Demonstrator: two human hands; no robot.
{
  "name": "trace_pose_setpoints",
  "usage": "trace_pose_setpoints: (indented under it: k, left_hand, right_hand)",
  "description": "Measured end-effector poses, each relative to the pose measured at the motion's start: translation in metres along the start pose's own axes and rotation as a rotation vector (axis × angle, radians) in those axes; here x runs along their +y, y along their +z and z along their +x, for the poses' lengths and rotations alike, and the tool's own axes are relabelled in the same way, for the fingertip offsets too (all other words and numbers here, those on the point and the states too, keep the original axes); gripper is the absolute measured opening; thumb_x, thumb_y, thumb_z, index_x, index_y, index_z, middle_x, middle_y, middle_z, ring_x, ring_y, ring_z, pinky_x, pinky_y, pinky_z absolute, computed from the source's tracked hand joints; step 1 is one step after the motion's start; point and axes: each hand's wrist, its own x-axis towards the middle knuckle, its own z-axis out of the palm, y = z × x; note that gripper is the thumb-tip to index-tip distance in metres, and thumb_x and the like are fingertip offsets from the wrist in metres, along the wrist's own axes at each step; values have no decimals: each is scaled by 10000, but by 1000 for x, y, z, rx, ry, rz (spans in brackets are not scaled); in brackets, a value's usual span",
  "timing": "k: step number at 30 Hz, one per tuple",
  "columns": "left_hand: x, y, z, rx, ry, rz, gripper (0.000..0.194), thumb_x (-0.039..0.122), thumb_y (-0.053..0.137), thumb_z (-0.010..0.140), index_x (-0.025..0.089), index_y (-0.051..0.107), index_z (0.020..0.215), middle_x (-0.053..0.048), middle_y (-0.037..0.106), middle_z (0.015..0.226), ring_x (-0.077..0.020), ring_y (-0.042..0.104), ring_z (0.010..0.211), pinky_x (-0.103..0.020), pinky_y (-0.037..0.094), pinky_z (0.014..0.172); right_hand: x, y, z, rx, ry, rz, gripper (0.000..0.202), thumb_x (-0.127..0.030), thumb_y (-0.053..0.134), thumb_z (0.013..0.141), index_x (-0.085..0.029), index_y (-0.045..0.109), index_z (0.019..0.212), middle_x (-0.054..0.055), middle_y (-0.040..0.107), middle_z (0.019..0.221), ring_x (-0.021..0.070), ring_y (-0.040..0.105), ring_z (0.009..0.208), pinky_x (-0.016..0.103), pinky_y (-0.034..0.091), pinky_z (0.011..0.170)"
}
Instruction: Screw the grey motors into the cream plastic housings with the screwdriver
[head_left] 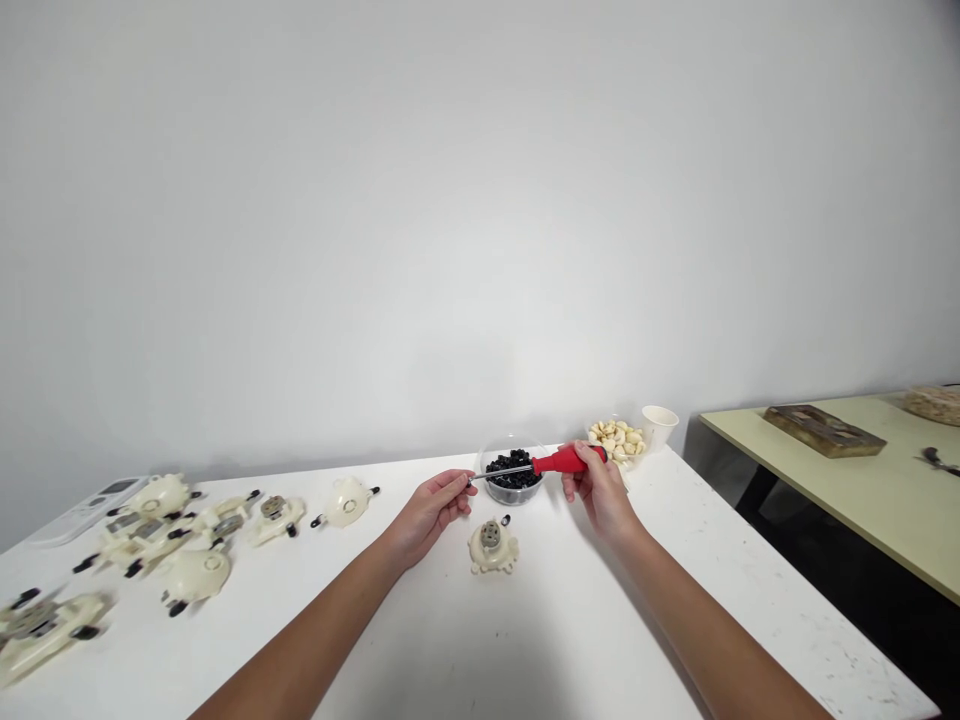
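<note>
My right hand (598, 490) grips the red handle of a screwdriver (559, 461), its metal shaft pointing left. At the tip, my left hand (435, 510) pinches a small black piece (470, 481) between thumb and finger. Behind the shaft stands a clear round bowl (517, 495) holding many small black parts (510, 462). Below, on the table between my hands, lies a cream plastic housing (493, 550) with a grey round motor-like part in it and one black piece at its upper edge.
Several similar cream housings (195, 575) with black pieces lie at the left of the white table (420, 650), near a white device with a display (86, 510). Cream parts (619, 438) fill a container beside a white cup (659, 425). A greenish table (825, 490) holds a rectangular block (823, 430).
</note>
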Motion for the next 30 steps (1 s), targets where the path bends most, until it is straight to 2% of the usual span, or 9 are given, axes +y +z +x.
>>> trace_pose_setpoints:
  k: [16, 24, 30]
  left_hand:
    - [2, 4, -1, 25, -9, 6, 334, 379, 860, 828, 148, 782, 1056, -70, 720, 924, -118, 594, 761, -265, 521, 784]
    - [1, 2, -1, 21, 3, 17, 288, 391, 851, 834, 145, 776, 964, -73, 747, 897, -117, 602, 726, -257, 508, 747]
    - [1, 1, -2, 11, -6, 36, 259, 385, 834, 854, 149, 769, 938, -106, 781, 996, -129, 635, 765, -269, 516, 784]
  right_hand:
    - [-6, 4, -3, 13, 15, -15, 362, -540, 687, 914, -179, 680, 883, -26, 554, 491, 116, 453, 438, 239, 368, 465]
    - [-5, 3, -2, 12, 26, -6, 363, -538, 690, 911, -177, 693, 871, -23, 551, 496, 117, 462, 443, 237, 383, 456]
    - [-3, 2, -1, 12, 31, 2, 371, -539, 683, 916, -173, 702, 861, -25, 541, 486, 112, 459, 434, 232, 383, 452]
